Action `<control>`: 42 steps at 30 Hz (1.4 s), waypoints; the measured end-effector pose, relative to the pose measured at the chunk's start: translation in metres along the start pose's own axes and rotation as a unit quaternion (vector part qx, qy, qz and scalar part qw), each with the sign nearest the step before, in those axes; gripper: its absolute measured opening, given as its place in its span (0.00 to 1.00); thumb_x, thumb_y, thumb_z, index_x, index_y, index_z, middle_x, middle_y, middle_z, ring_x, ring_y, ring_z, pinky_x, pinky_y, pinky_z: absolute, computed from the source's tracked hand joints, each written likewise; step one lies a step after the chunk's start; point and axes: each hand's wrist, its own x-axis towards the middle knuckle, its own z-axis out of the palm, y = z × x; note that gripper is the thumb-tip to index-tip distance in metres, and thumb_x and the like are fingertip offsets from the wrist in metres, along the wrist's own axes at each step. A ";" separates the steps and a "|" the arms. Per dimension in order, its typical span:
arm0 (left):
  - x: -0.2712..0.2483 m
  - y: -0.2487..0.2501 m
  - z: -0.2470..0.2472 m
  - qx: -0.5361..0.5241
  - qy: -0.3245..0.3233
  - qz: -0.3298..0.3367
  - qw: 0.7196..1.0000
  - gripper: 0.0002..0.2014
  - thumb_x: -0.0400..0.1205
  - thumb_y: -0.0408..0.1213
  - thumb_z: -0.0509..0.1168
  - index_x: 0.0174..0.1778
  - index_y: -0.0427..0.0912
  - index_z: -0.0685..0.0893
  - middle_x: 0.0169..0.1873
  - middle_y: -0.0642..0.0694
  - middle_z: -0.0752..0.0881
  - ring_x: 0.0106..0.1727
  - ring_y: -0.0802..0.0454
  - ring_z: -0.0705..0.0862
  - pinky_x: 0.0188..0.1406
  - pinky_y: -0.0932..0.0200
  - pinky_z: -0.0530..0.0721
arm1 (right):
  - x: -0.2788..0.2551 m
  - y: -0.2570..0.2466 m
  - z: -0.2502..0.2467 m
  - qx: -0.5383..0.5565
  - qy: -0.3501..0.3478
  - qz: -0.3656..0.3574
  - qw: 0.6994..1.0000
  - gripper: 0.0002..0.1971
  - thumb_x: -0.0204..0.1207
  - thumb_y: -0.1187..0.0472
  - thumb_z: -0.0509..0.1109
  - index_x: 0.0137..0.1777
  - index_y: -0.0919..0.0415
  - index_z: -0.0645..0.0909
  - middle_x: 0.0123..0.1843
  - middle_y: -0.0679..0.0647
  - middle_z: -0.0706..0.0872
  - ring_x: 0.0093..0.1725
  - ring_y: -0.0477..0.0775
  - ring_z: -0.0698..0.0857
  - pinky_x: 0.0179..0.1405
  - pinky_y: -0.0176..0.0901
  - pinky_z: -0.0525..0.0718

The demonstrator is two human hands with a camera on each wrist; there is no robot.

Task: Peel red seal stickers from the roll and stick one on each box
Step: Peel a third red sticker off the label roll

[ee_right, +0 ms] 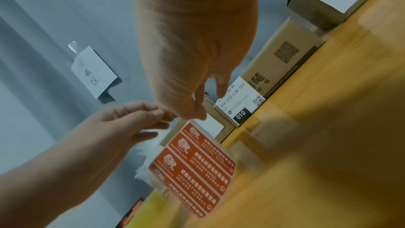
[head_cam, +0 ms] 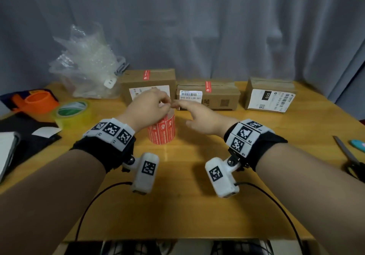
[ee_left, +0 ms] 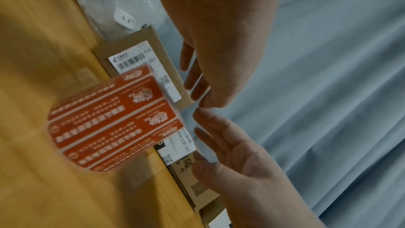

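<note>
Sticker roll: the roll of red seal stickers [head_cam: 162, 129] stands upright on the wooden desk [head_cam: 177, 205], about mid-desk, in front of the row of boxes and partly hidden by the left hand.
Left hand: the left hand [head_cam: 147, 106] hovers over the top of the roll, fingers bent toward the thumb at the fingertips; whether anything is pinched between them cannot be told.
Right hand: the right hand [head_cam: 199, 116] is just right of the roll, fingers extended and loosely spread, its fingertips meeting those of the left hand; it holds nothing visible.
Left box: the left cardboard box [head_cam: 150, 86] sits toward the far edge, a red seal sticker [head_cam: 146, 75] on its top.
Middle box: the middle cardboard box [head_cam: 209, 95] is just beside it, with a red sticker [head_cam: 208, 86] over its top front edge.
Right box: the right cardboard box [head_cam: 270, 94] stands apart toward the far right corner, no red sticker showing.
Left side of desk: a bubble wrap bag [head_cam: 88, 65], an orange tape dispenser [head_cam: 37, 99] and a roll of clear tape [head_cam: 72, 111].
Right edge: scissors [head_cam: 349, 158].
</note>
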 end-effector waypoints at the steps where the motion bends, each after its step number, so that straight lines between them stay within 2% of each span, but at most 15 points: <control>1: -0.001 -0.003 0.004 0.010 -0.015 -0.011 1.000 0.10 0.79 0.45 0.63 0.51 0.45 0.84 0.49 0.47 0.82 0.53 0.47 0.81 0.53 0.51 0.80 | 0.002 0.000 0.001 -0.037 -0.019 0.009 0.999 0.34 0.72 0.76 0.60 0.78 0.55 0.65 0.82 0.57 0.64 0.82 0.57 0.61 0.82 0.52 0.58; 4: -0.005 -0.007 0.013 0.019 -0.057 -0.014 0.998 0.17 0.75 0.55 0.66 0.51 0.46 0.82 0.47 0.49 0.79 0.51 0.49 0.80 0.48 0.55 0.77 | 0.008 0.005 0.002 -0.140 -0.042 0.038 0.989 0.33 0.73 0.74 0.61 0.77 0.49 0.67 0.85 0.53 0.57 0.83 0.58 0.53 0.83 0.56 0.55; 8: -0.005 -0.007 0.012 0.093 -0.108 0.004 0.990 0.23 0.73 0.59 0.67 0.63 0.57 0.77 0.55 0.51 0.77 0.59 0.50 0.75 0.61 0.48 0.74 | 0.014 0.023 -0.003 -0.196 0.036 0.052 0.978 0.14 0.77 0.60 0.67 0.61 0.55 0.82 0.80 0.55 0.67 0.79 0.60 0.61 0.79 0.60 0.62; 14: -0.006 -0.005 0.010 0.089 -0.074 -0.019 0.993 0.13 0.79 0.51 0.64 0.60 0.61 0.77 0.55 0.51 0.78 0.63 0.48 0.73 0.65 0.46 0.63 | -0.006 0.036 -0.027 -0.067 0.100 0.056 0.991 0.11 0.74 0.52 0.72 0.49 0.58 0.85 0.77 0.50 0.72 0.78 0.54 0.63 0.76 0.51 0.59; 17: -0.004 0.001 0.011 0.098 -0.084 -0.027 0.991 0.14 0.80 0.53 0.61 0.61 0.61 0.78 0.58 0.50 0.77 0.65 0.47 0.71 0.65 0.45 0.62 | -0.018 0.031 -0.034 0.083 0.108 0.061 0.989 0.10 0.74 0.55 0.72 0.47 0.62 0.84 0.71 0.53 0.79 0.69 0.52 0.77 0.66 0.47 0.76; 19: -0.001 0.004 0.012 0.066 -0.077 -0.039 0.994 0.14 0.79 0.55 0.61 0.60 0.61 0.80 0.61 0.50 0.77 0.68 0.46 0.69 0.66 0.45 0.61 | -0.021 0.028 -0.035 0.199 0.104 0.079 0.971 0.06 0.74 0.58 0.74 0.46 0.58 0.82 0.59 0.56 0.87 0.56 0.54 0.87 0.52 0.48 0.87; 21: 0.003 0.008 0.013 0.008 -0.058 -0.045 0.997 0.13 0.78 0.55 0.63 0.57 0.60 0.81 0.62 0.51 0.77 0.70 0.46 0.69 0.68 0.45 0.62 | -0.021 0.024 -0.034 0.255 0.120 0.075 0.957 0.05 0.73 0.61 0.74 0.42 0.55 0.80 0.50 0.57 0.88 0.49 0.56 0.89 0.45 0.48 0.88; 23: 0.005 0.012 0.012 -0.062 -0.038 -0.029 0.997 0.08 0.78 0.54 0.64 0.50 0.60 0.82 0.54 0.55 0.80 0.65 0.49 0.75 0.70 0.40 0.67 | -0.020 0.021 -0.032 0.294 0.137 0.070 0.943 0.06 0.73 0.65 0.74 0.42 0.53 0.81 0.50 0.58 0.88 0.49 0.58 0.89 0.47 0.51 0.89; 26: 0.006 0.017 0.010 -0.139 -0.041 -0.026 0.989 0.05 0.79 0.51 0.64 0.43 0.57 0.83 0.40 0.62 0.83 0.50 0.57 0.83 0.64 0.39 0.76 | -0.018 0.017 -0.028 0.315 0.144 0.069 0.936 0.06 0.75 0.68 0.71 0.46 0.55 0.83 0.49 0.59 0.89 0.47 0.56 0.89 0.47 0.50 0.90; 31: 0.004 0.018 0.007 -0.207 -0.068 -0.034 0.976 0.08 0.83 0.46 0.60 0.49 0.49 0.83 0.42 0.53 0.87 0.45 0.55 0.87 0.43 0.57 0.86 | -0.018 0.014 -0.026 0.351 0.146 0.066 0.923 0.08 0.78 0.66 0.68 0.49 0.52 0.77 0.54 0.62 0.87 0.48 0.57 0.89 0.46 0.51 0.90; 33: 0.004 0.018 0.006 -0.221 -0.070 -0.036 0.972 0.08 0.84 0.44 0.60 0.50 0.48 0.83 0.41 0.53 0.86 0.43 0.56 0.86 0.38 0.63 0.82 | -0.016 0.015 -0.024 0.313 0.169 0.068 0.932 0.09 0.77 0.64 0.70 0.47 0.50 0.74 0.53 0.58 0.85 0.50 0.57 0.88 0.48 0.51 0.89; 35: 0.003 0.017 0.007 -0.233 -0.066 -0.041 0.969 0.08 0.84 0.44 0.60 0.50 0.47 0.83 0.41 0.53 0.86 0.42 0.58 0.86 0.37 0.64 0.81 | -0.012 0.016 -0.021 0.182 0.238 0.065 0.952 0.09 0.74 0.61 0.72 0.45 0.49 0.73 0.52 0.53 0.82 0.54 0.55 0.84 0.56 0.54 0.86; 37: 0.003 0.016 0.008 -0.245 -0.050 -0.051 0.967 0.07 0.83 0.43 0.61 0.50 0.46 0.83 0.41 0.53 0.86 0.42 0.58 0.86 0.38 0.64 0.82 | -0.007 0.017 -0.017 0.049 0.316 0.068 0.945 0.07 0.73 0.56 0.73 0.45 0.50 0.76 0.53 0.48 0.77 0.58 0.50 0.76 0.67 0.51 0.75; 39: 0.003 0.015 0.010 -0.257 -0.030 -0.064 0.964 0.07 0.83 0.43 0.62 0.49 0.45 0.82 0.41 0.52 0.86 0.41 0.58 0.86 0.36 0.64 0.81 | -0.006 0.017 -0.016 -0.051 0.363 0.066 0.928 0.07 0.73 0.52 0.72 0.47 0.50 0.79 0.58 0.47 0.75 0.63 0.48 0.71 0.68 0.43 0.63; 42: 0.004 0.013 0.010 -0.262 -0.013 -0.078 0.962 0.07 0.83 0.43 0.62 0.49 0.45 0.82 0.39 0.51 0.87 0.39 0.58 0.86 0.34 0.65 0.80 | -0.006 0.016 -0.015 -0.116 0.372 0.046 0.920 0.06 0.73 0.50 0.71 0.45 0.51 0.83 0.64 0.49 0.77 0.69 0.51 0.69 0.69 0.47 0.59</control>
